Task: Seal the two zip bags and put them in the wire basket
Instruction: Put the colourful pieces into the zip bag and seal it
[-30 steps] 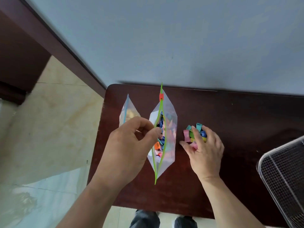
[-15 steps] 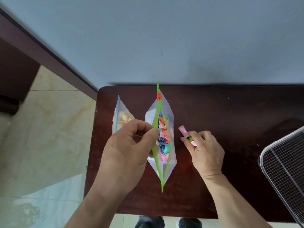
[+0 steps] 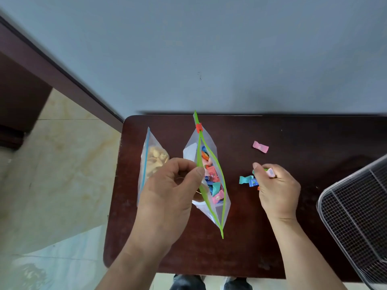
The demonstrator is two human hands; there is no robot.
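A clear zip bag with a green zip strip stands open in the middle of the dark table, with colourful wrapped candies inside and a red slider at its far end. My left hand pinches the bag's left lip and holds the mouth apart. To the right, my right hand is closed on several wrapped candies that touch the table. One pink candy lies loose further back. A second bag with a blue zip strip, holding pale pieces, stands at the left, partly behind my left hand.
The wire basket sits at the table's right edge, cut off by the frame. The dark wooden table stands against a grey wall. Pale tiled floor lies to the left, past the table's edge.
My right hand has moved right and back a little, now gripping more candies. A pink candy now lies alone behind it. My left hand still holds the green-strip bag open.
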